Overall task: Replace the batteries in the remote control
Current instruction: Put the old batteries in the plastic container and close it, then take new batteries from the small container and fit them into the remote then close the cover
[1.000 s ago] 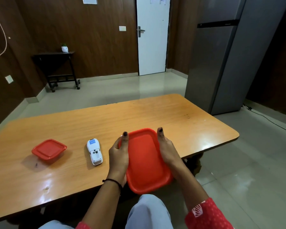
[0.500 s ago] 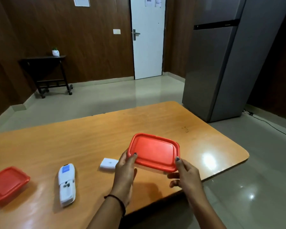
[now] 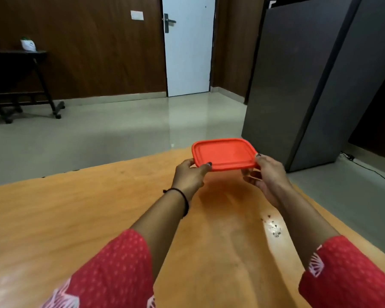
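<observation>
Grip check: I see left hand [image 3: 190, 175] and right hand [image 3: 269, 177] each pinching one end of the red lid [image 3: 223, 152], level above the table [image 3: 76, 218].

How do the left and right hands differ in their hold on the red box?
The left hand grips the red box at its near left corner, thumb on top; the right hand holds the right end, fingers showing beneath. The left wrist wears a black band; the right is bare. Both hold it above the table.
</observation>
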Demonstrator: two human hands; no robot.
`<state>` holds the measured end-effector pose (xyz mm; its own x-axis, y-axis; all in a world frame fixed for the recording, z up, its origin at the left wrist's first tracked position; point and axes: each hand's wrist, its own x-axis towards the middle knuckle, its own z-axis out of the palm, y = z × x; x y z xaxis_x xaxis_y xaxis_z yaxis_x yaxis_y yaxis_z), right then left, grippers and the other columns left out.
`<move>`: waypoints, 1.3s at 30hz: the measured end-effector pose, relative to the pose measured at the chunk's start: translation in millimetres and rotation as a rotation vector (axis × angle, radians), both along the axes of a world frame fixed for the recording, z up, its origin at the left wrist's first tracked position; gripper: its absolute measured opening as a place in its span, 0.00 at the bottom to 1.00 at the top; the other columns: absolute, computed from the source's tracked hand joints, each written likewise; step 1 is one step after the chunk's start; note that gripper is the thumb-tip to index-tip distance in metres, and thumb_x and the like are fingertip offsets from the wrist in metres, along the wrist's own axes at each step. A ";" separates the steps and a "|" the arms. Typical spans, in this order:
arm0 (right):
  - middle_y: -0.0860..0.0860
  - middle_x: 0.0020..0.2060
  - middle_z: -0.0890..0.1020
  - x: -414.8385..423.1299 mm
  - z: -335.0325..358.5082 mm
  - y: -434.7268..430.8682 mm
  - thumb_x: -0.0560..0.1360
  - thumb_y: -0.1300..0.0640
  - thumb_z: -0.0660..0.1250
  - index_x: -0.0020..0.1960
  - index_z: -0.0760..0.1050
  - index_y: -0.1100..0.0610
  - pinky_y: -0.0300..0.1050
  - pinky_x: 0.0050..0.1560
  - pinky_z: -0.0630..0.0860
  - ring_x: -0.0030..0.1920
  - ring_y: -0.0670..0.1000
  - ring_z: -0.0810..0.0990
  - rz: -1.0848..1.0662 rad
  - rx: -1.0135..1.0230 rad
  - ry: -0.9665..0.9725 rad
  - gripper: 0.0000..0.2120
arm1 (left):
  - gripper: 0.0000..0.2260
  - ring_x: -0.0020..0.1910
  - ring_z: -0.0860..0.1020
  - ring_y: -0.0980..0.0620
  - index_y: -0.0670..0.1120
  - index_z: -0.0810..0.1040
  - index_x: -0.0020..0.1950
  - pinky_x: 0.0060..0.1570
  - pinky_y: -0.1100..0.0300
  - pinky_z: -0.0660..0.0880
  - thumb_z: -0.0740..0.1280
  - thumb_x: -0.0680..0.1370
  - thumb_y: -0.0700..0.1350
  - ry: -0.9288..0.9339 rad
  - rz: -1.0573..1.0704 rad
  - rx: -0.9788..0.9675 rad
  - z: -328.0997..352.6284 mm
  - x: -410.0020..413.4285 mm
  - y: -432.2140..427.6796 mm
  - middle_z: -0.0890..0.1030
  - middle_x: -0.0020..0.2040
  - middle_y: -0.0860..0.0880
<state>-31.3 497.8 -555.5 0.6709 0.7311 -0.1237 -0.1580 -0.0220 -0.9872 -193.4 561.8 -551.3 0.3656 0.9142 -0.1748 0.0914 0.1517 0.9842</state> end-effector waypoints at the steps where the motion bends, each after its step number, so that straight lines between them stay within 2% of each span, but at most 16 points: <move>1: 0.54 0.32 0.71 5.9 0.9 12.8 0.81 0.59 0.55 0.47 0.73 0.58 0.48 0.38 0.75 0.34 0.52 0.75 -0.006 0.013 0.037 0.09 | 0.23 0.46 0.75 0.48 0.40 0.70 0.68 0.55 0.49 0.76 0.69 0.75 0.44 -0.010 0.002 -0.005 0.6 8.6 14.0 0.77 0.56 0.43; 3: 0.53 0.34 0.72 17.5 4.2 37.6 0.80 0.59 0.56 0.49 0.73 0.57 0.49 0.40 0.74 0.35 0.51 0.74 -0.013 0.020 0.097 0.07 | 0.23 0.42 0.74 0.49 0.40 0.71 0.67 0.56 0.48 0.76 0.70 0.74 0.45 -0.002 0.009 0.031 1.3 24.9 38.7 0.78 0.49 0.45; 5: 0.52 0.36 0.74 28.2 7.5 56.9 0.80 0.59 0.57 0.49 0.72 0.56 0.49 0.42 0.73 0.37 0.51 0.74 -0.022 0.021 0.144 0.06 | 0.21 0.43 0.75 0.48 0.40 0.72 0.66 0.59 0.47 0.76 0.70 0.75 0.45 0.030 0.010 0.086 1.3 39.4 56.6 0.76 0.45 0.48; 9: 0.53 0.38 0.74 42.0 0.8 83.5 0.79 0.61 0.57 0.44 0.70 0.55 0.47 0.36 0.70 0.38 0.51 0.74 -0.041 0.023 0.189 0.07 | 0.19 0.50 0.77 0.44 0.39 0.74 0.63 0.60 0.48 0.75 0.70 0.75 0.45 0.070 0.007 0.092 -13.8 59.6 74.2 0.77 0.49 0.45; 11: 0.53 0.38 0.72 42.3 -9.7 91.2 0.79 0.62 0.57 0.48 0.70 0.56 0.46 0.34 0.70 0.37 0.51 0.73 -0.052 0.002 0.182 0.05 | 0.15 0.52 0.79 0.44 0.40 0.76 0.57 0.59 0.49 0.75 0.70 0.74 0.46 0.089 0.025 0.073 -26.0 63.8 77.7 0.79 0.49 0.45; 12: 0.53 0.39 0.73 42.3 -14.9 93.4 0.79 0.63 0.56 0.52 0.70 0.56 0.46 0.34 0.70 0.37 0.50 0.73 -0.049 0.002 0.180 0.06 | 0.16 0.52 0.79 0.43 0.41 0.76 0.58 0.59 0.49 0.76 0.71 0.74 0.46 0.091 0.034 0.063 -30.8 65.4 78.8 0.79 0.48 0.45; 14: 0.52 0.40 0.73 45.0 -22.4 96.5 0.79 0.63 0.56 0.63 0.67 0.54 0.47 0.36 0.71 0.39 0.50 0.73 -0.033 0.017 0.185 0.14 | 0.16 0.50 0.79 0.44 0.41 0.76 0.59 0.58 0.48 0.76 0.71 0.74 0.47 0.093 0.044 0.057 -34.2 68.1 81.0 0.78 0.47 0.46; 16: 0.52 0.41 0.74 48.3 -24.3 96.0 0.80 0.62 0.56 0.70 0.62 0.54 0.46 0.36 0.72 0.40 0.50 0.74 -0.023 0.018 0.184 0.19 | 0.19 0.52 0.79 0.43 0.39 0.75 0.61 0.59 0.48 0.76 0.70 0.74 0.47 0.091 0.048 0.049 -34.2 68.2 82.9 0.78 0.49 0.45; 19: 0.52 0.40 0.74 51.6 -22.5 90.0 0.80 0.59 0.58 0.74 0.56 0.54 0.46 0.33 0.72 0.37 0.50 0.74 -0.056 -0.022 0.119 0.24 | 0.29 0.60 0.76 0.40 0.38 0.66 0.70 0.62 0.48 0.73 0.70 0.74 0.48 0.117 0.103 0.038 -29.6 61.4 84.1 0.76 0.62 0.40; 22: 0.50 0.38 0.73 41.8 -15.2 72.8 0.79 0.59 0.59 0.71 0.63 0.55 0.45 0.33 0.73 0.35 0.49 0.73 -0.206 -0.046 -0.003 0.21 | 0.22 0.59 0.77 0.42 0.40 0.70 0.67 0.61 0.48 0.74 0.68 0.75 0.43 0.097 0.149 0.081 -13.9 45.8 76.5 0.76 0.63 0.40; 24: 0.50 0.38 0.75 22.0 -3.8 50.1 0.78 0.59 0.59 0.65 0.70 0.56 0.45 0.34 0.74 0.37 0.49 0.74 -0.230 -0.003 -0.010 0.15 | 0.16 0.55 0.78 0.45 0.42 0.73 0.64 0.60 0.47 0.75 0.66 0.76 0.40 0.060 0.151 0.127 5.4 28.6 53.9 0.78 0.59 0.42; 26: 0.52 0.44 0.79 -8.5 11.7 20.0 0.78 0.60 0.60 0.59 0.74 0.56 0.44 0.34 0.74 0.39 0.49 0.75 -0.166 0.061 0.016 0.11 | 0.11 0.54 0.78 0.47 0.44 0.76 0.59 0.59 0.46 0.76 0.64 0.77 0.40 0.044 0.132 0.234 24.8 4.5 20.0 0.79 0.55 0.45; 28: 0.54 0.49 0.80 -46.8 30.7 -17.1 0.78 0.60 0.61 0.59 0.75 0.56 0.43 0.32 0.74 0.40 0.49 0.76 -0.087 0.109 0.041 0.11 | 0.08 0.53 0.79 0.49 0.46 0.78 0.54 0.56 0.47 0.77 0.64 0.77 0.40 0.053 0.098 0.353 47.3 -29.6 -20.6 0.81 0.51 0.48; 31: 0.53 0.50 0.81 -111.6 56.8 -80.7 0.80 0.59 0.59 0.59 0.76 0.56 0.43 0.35 0.75 0.41 0.50 0.77 0.025 0.166 0.041 0.11 | 0.07 0.49 0.81 0.52 0.48 0.78 0.53 0.50 0.50 0.79 0.65 0.77 0.41 0.076 0.082 0.425 76.4 -95.3 -85.3 0.82 0.50 0.50; 36: 0.55 0.48 0.82 -225.9 86.2 -189.7 0.79 0.61 0.58 0.55 0.78 0.57 0.45 0.36 0.74 0.42 0.51 0.76 0.216 0.202 0.104 0.11 | 0.08 0.46 0.81 0.54 0.51 0.78 0.51 0.43 0.55 0.80 0.64 0.78 0.40 0.015 0.163 0.334 98.8 -223.4 -202.2 0.82 0.50 0.50; 39: 0.55 0.48 0.82 -290.7 88.9 -247.7 0.79 0.60 0.59 0.54 0.78 0.57 0.45 0.37 0.74 0.42 0.52 0.77 0.307 0.169 0.162 0.10 | 0.09 0.45 0.82 0.54 0.49 0.79 0.53 0.39 0.62 0.79 0.64 0.77 0.39 -0.007 0.288 0.235 88.7 -304.1 -273.7 0.83 0.49 0.50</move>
